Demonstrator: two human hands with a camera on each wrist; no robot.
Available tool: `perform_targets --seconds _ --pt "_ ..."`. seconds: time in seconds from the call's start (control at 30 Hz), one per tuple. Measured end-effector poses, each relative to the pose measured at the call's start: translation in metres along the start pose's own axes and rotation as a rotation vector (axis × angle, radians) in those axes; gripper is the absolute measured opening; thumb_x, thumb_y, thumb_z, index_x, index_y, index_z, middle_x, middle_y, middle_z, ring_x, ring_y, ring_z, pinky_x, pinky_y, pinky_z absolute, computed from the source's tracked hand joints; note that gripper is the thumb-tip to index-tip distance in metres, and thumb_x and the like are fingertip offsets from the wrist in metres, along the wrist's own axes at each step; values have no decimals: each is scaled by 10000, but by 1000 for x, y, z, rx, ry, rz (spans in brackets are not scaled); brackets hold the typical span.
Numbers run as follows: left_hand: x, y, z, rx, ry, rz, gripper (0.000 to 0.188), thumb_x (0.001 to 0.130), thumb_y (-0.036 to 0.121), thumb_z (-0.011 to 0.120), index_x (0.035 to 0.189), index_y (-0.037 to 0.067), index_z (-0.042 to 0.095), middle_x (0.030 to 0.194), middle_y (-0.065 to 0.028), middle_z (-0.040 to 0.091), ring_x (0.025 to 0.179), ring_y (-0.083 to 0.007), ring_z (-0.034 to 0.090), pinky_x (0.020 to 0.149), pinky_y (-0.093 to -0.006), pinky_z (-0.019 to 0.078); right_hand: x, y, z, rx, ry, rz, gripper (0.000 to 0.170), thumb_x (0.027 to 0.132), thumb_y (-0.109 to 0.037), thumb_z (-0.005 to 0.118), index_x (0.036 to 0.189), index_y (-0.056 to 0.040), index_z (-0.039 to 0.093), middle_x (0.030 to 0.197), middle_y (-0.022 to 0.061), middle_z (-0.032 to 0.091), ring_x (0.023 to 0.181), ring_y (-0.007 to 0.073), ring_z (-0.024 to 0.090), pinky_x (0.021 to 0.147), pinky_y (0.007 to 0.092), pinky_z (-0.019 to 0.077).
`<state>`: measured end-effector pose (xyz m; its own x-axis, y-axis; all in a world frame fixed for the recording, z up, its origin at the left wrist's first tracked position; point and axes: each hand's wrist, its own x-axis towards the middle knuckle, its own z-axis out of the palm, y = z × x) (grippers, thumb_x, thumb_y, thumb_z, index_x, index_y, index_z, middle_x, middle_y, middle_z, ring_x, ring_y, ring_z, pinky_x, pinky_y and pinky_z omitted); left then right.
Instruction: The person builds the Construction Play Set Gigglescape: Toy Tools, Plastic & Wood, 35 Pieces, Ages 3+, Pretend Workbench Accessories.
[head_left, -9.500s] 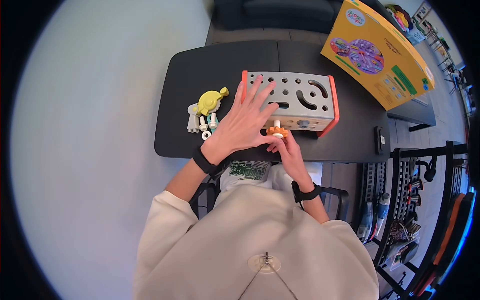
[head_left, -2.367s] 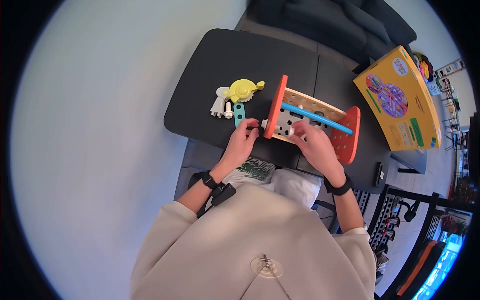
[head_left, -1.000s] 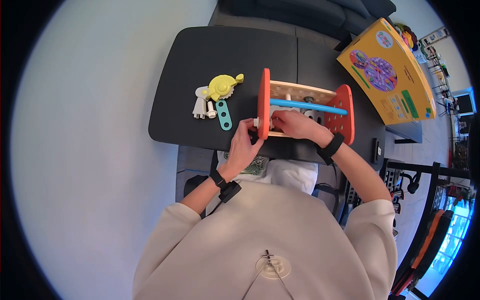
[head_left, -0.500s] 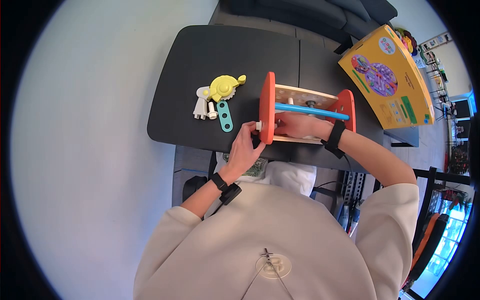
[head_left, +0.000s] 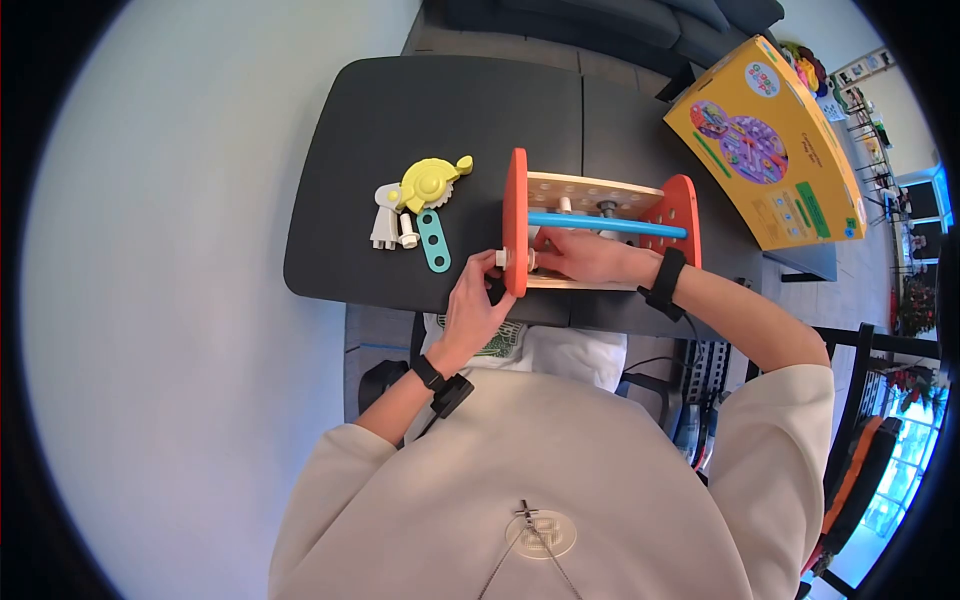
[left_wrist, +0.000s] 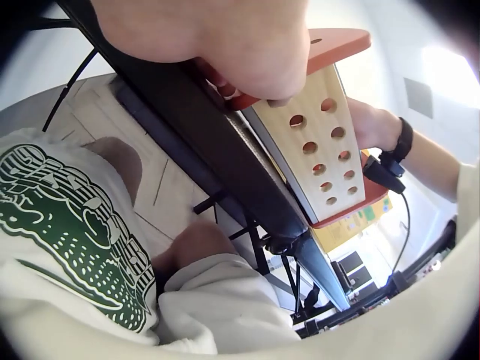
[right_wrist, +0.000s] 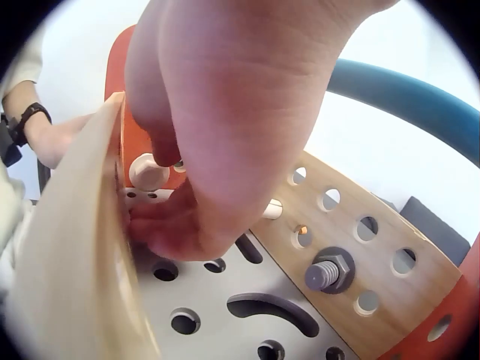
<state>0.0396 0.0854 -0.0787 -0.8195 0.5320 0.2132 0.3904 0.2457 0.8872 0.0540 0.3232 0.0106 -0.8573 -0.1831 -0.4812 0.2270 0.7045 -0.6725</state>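
Observation:
A toy workbench with red end panels (head_left: 515, 225) and a blue rod (head_left: 600, 224) lies turned so its hollow inside shows. My left hand (head_left: 474, 308) is at the outside of the left panel, fingers around the head of a white bolt (head_left: 502, 258), thumb against the panel's lower edge. From inside the bench, my right hand (head_left: 595, 257) reaches to the same panel and grips at a white nut (head_left: 531, 259). In the right wrist view, the white nut (right_wrist: 148, 172) lies against the red panel between thumb and fingers. The bolt's shank is hidden.
Left of the bench lie a yellow toy saw (head_left: 430, 184) with a grey handle, a white bolt (head_left: 407, 232) and a teal strip (head_left: 434, 240) with holes. A grey bolt (right_wrist: 330, 271) sits in the wooden side. A yellow box (head_left: 770, 150) stands at the right.
Since the earliest frame the bench has been turned over, and one white bolt and the white ring have left the table. My right hand has moved into the bench with a small white piece.

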Motion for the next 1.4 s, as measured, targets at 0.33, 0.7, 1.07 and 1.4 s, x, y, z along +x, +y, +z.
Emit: perform_targets --seconds 0.33,0.7,1.07,1.4 --pt "-1 2 -1 -6 5 -4 565 867 89 830 1337 -5 530 1271 -150 669 965 -255 708 846 -364 586 2 -11 -12 -41 -116 82 307 1066 -282 628 1242 -30 628 994 109 708 964 222 689 877 379 535" --pt "0 3 -3 2 -5 -17 551 869 86 828 1321 -5 527 1276 -154 668 942 -259 711 840 -359 588 12 -3 -4 -86 -126 1 283 1018 -131 636 1272 -8 631 1036 110 708 954 217 684 873 365 537" --pt "0 2 -1 20 -1 -2 540 870 92 832 1303 -10 525 1315 -157 662 942 -268 717 835 -362 593 -1 -4 -6 -65 -4 -85 278 1001 -191 661 1136 51 680 1020 219 736 965 331 725 865 432 557" --pt "1 3 -3 24 -5 2 537 882 89 822 1316 -9 522 1308 -165 668 937 -265 724 822 -358 601 7 -5 -6 -59 -95 -20 293 1015 -179 676 1201 42 623 1032 155 724 978 256 704 880 378 547"
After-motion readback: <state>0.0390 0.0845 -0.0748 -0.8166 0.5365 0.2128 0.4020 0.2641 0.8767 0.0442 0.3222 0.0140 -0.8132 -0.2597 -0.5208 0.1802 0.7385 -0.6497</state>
